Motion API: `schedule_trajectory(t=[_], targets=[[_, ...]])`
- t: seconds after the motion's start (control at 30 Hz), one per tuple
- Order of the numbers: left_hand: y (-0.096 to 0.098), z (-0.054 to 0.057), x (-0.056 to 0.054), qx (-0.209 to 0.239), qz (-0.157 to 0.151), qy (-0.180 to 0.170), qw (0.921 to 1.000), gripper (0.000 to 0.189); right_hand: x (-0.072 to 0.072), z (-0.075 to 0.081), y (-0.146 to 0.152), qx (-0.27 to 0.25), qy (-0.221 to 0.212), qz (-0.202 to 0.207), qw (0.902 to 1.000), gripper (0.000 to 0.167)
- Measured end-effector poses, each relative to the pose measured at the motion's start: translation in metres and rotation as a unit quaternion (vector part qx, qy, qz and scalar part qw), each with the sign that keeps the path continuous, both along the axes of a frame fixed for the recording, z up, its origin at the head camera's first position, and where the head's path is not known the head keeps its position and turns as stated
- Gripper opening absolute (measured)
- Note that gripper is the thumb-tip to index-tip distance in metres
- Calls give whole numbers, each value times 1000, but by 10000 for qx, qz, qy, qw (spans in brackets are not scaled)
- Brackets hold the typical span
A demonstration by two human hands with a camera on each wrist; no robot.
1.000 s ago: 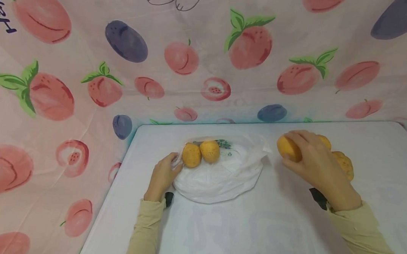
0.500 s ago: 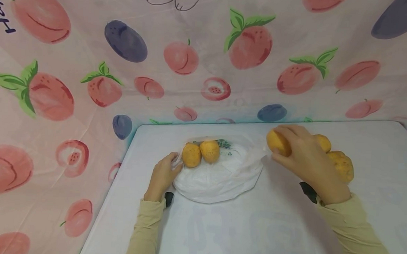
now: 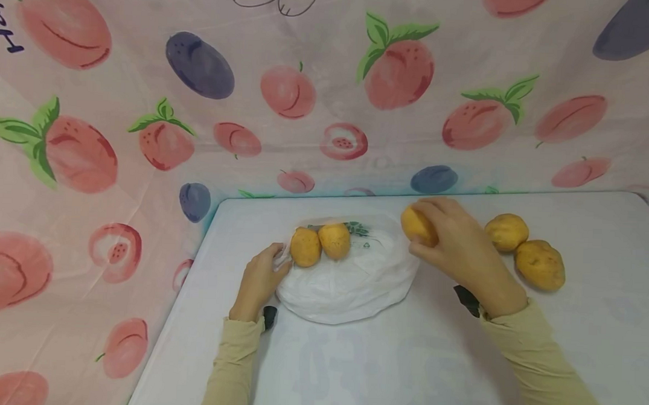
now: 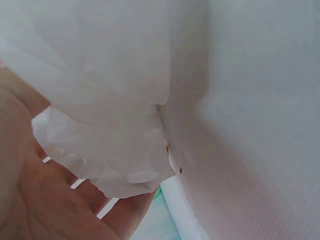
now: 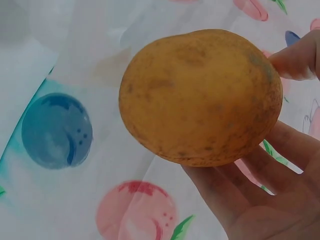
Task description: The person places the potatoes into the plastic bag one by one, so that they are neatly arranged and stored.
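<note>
Moved leftward since the earlier frame, the right hand [image 3: 461,248] holds a potato [image 3: 418,225] by the crinkled bag [image 3: 348,288] in the head view, forearm slanting inward; two others [image 3: 305,247] lie at the bag's left. Left wrist: the left hand [image 4: 42,200] pinches filmy plastic. Right wrist: thumb and fingertips grip smooth, oval, brown-speckled skin.

Five potatoes [image 3: 540,266] are in view: two at the plastic bag [image 3: 348,291], one in the right hand [image 3: 455,244], two on the counter [image 3: 371,374]. There is one bag, one counter, one fruit-printed cloth [image 3: 331,52], two hands [image 3: 261,281], two beige sleeves [image 3: 235,362], and two small black wrist attachments [image 3: 467,300].
</note>
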State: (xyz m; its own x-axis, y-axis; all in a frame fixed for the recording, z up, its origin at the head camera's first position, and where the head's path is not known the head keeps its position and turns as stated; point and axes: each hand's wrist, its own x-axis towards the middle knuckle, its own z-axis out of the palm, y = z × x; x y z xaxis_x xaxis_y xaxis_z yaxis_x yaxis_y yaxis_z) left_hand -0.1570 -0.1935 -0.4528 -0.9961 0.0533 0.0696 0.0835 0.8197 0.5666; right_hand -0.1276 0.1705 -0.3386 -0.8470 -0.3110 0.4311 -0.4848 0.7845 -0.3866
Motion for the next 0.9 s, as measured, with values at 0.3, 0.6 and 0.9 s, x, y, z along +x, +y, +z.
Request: schedule_trajectory(t=[0.3,0.6,0.9], targets=[[0,-2,-1,9,-5,9,10000,43,-8,-8,-14,-55,-293,156,9994,47],[-1,-1,-1,11,20,-87,10000,45,-16,-20,-26,-16,-343,288,9990,46],[-1,-3,-3,13,75,-160,9998,46,-21,-32,-36,26,-468,362,9982,44]])
